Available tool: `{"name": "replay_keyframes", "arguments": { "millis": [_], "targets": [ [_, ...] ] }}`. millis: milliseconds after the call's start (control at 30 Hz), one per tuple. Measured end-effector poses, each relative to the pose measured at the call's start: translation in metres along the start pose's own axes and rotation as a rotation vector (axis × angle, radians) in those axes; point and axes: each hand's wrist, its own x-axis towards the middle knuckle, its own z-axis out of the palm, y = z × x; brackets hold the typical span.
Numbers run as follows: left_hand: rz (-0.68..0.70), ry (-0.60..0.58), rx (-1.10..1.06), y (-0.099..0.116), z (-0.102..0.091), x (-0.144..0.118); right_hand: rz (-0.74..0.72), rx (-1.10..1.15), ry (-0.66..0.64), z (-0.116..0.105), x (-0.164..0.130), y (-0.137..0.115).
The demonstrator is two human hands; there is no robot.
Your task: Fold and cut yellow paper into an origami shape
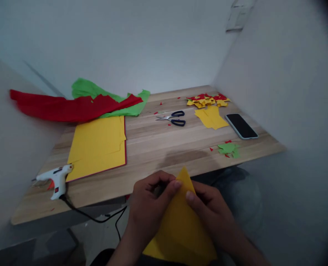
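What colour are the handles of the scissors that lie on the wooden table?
The handles of the metal scissors are black, with silver blades; the head view shows them clearly on the wooden table.

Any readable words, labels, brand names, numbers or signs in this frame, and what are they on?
None can be read.
The glue gun has a small red patch and a dark mark, too blurred to read.
The phone screen is dark.
The wall plate is blurred and shows no legible marking.

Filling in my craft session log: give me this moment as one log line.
left hand: pinching folded yellow paper sheet | right hand: pinching same sheet | black-handled scissors: lying on wooden table | white glue gun: on table
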Motion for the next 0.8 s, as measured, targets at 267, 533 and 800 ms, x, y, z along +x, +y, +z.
{"name": "replay_keyframes", "arguments": {
  "millis": [267,533,800],
  "targets": [
    [-0.023,0.006,-0.113,0.008,0.001,-0.014,-0.198,-0.150,0.212,0.004,-0.007,-0.009],
    [0.044,-0.015,-0.199,0.021,0.006,-0.014,-0.330,-0.336,0.232,0.011,-0.017,-0.015],
    [-0.047,-0.043,-0.195,0.017,0.003,-0.013,-0.205,-0.114,0.153,0.007,-0.009,-0.016]
  ]
}}
